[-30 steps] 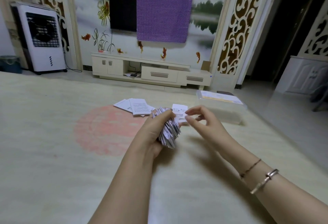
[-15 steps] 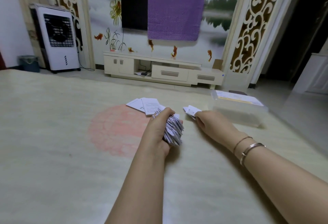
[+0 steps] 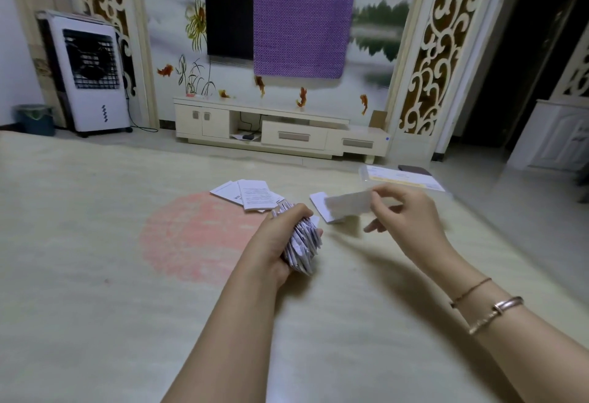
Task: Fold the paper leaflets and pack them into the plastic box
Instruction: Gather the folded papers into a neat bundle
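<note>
Meanwhile, left hand (image 3: 280,243) fingers curled round folded leaflet bundle (image 3: 302,248), right hand (image 3: 404,221) fingertips pinching blurred leaflet (image 3: 347,203).

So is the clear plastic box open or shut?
Shut: the clear plastic box has its flat lid lying on top, with a label showing.

The leaflet (image 3: 348,204) pinched by the right hand (image 3: 406,216) is motion-blurred, its print unreadable. The plastic box (image 3: 403,177) sits partly behind that hand. Both forearms are cut off at the bottom edge.
</note>
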{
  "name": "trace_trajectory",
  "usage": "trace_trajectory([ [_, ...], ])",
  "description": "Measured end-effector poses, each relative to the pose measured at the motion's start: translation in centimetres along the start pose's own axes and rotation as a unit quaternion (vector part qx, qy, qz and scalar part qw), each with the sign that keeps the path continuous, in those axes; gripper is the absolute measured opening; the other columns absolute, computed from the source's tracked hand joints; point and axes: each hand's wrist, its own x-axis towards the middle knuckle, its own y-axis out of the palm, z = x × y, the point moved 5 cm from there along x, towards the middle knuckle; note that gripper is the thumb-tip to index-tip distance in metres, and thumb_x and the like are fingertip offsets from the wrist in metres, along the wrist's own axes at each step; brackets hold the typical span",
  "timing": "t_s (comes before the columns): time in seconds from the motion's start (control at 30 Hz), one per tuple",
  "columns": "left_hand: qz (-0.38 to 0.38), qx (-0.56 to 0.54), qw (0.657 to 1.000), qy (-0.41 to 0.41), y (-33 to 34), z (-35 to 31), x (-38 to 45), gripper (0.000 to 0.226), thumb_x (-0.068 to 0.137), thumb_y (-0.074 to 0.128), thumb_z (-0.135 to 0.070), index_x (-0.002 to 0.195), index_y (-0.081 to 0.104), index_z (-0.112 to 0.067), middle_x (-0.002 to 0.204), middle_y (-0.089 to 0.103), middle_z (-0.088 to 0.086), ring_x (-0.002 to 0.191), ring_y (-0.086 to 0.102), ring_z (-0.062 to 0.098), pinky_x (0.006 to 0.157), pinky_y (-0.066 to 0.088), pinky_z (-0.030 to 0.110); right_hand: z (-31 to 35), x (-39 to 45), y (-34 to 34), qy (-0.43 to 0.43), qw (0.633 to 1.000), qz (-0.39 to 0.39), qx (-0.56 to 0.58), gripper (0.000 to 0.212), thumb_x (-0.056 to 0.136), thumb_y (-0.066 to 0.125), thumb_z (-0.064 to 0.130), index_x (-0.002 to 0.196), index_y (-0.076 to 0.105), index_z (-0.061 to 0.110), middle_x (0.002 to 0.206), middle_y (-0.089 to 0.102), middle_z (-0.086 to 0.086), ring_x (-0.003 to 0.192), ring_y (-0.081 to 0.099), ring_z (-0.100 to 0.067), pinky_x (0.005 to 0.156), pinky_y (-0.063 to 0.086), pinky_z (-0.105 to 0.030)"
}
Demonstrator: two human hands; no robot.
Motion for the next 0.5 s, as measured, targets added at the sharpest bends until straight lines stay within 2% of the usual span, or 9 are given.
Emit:
trace_trajectory([
  [0.07, 0.016, 0.004, 1.0, 0.003, 0.3, 0.2, -0.2, 0.014, 0.088, 0.06, -0.005, 0.076, 0.054, -0.01, 0.048, 0.061, 0.002, 0.047, 0.064, 0.016, 0.07, 0.051, 0.03, 0.5, -0.9, 0.4, 0.0, 0.994, 0.039, 0.099, 0.013, 0.092, 0.056, 0.004, 0.084, 0.066, 0.006, 0.074, 0.069, -0.003, 0.06, 0.07, -0.018, 0.056, 0.052, -0.034],
  [0.17, 0.05, 0.006, 0.999, 0.001, 0.6, 0.3, -0.5, 0.01, 0.088, 0.058, -0.004, 0.079, 0.058, -0.009, 0.059, 0.065, 0.006, 0.051, 0.064, 0.016, 0.068, 0.054, 0.03, 1.5, -1.7, 1.3, -0.012, 0.975, 0.121, 0.186, 0.013, 0.092, 0.054, -0.003, 0.085, 0.063, 0.002, 0.069, 0.068, 0.0, 0.062, 0.064, -0.011, 0.056, 0.045, -0.019],
  [0.23, 0.08, 0.021, 0.997, 0.008, 0.8, 0.2, -0.7, 0.009, 0.089, 0.054, -0.004, 0.082, 0.059, -0.008, 0.065, 0.065, 0.008, 0.053, 0.063, 0.016, 0.063, 0.054, 0.027, 1.9, -1.8, 1.8, -0.006, 0.963, 0.169, 0.208, 0.012, 0.093, 0.052, -0.001, 0.088, 0.062, 0.003, 0.07, 0.067, 0.0, 0.063, 0.06, -0.011, 0.056, 0.041, -0.02],
  [0.3, 0.114, 0.051, 0.992, 0.009, 1.1, 0.1, -1.0, 0.009, 0.09, 0.051, -0.005, 0.085, 0.058, -0.009, 0.062, 0.062, 0.006, 0.05, 0.06, 0.015, 0.049, 0.049, 0.02, 2.0, -1.6, 2.4, -0.001, 0.959, 0.199, 0.202, 0.011, 0.094, 0.052, 0.001, 0.09, 0.063, 0.004, 0.072, 0.065, -0.001, 0.064, 0.057, -0.01, 0.057, 0.038, -0.022],
  [0.37, 0.141, 0.07, 0.987, 0.006, 1.4, 0.1, -1.3, 0.008, 0.091, 0.05, -0.008, 0.091, 0.058, -0.008, 0.06, 0.063, 0.005, 0.049, 0.06, 0.013, 0.044, 0.045, 0.017, 1.9, -1.4, 3.0, 0.002, 0.959, 0.216, 0.186, 0.011, 0.093, 0.055, 0.003, 0.09, 0.065, 0.007, 0.075, 0.063, -0.002, 0.064, 0.053, -0.01, 0.058, 0.036, -0.022],
  [0.43, 0.156, 0.06, 0.986, 0.004, 1.5, 0.1, -1.2, 0.011, 0.093, 0.053, -0.014, 0.097, 0.061, -0.008, 0.07, 0.066, 0.007, 0.059, 0.064, 0.014, 0.05, 0.05, 0.019, 2.1, -1.2, 3.5, 0.004, 0.956, 0.229, 0.184, 0.013, 0.092, 0.056, 0.005, 0.088, 0.067, 0.011, 0.078, 0.062, -0.003, 0.064, 0.051, -0.01, 0.059, 0.037, -0.02],
  [0.5, 0.172, 0.04, 0.984, 0.008, 1.4, 0.0, -1.1, 0.021, 0.093, 0.058, -0.022, 0.106, 0.066, -0.007, 0.09, 0.069, 0.013, 0.078, 0.068, 0.019, 0.067, 0.056, 0.025, 2.5, -1.1, 4.1, 0.007, 0.948, 0.25, 0.197, 0.014, 0.092, 0.056, 0.001, 0.087, 0.066, 0.009, 0.074, 0.062, 0.002, 0.062, 0.052, -0.005, 0.058, 0.039, -0.014],
])
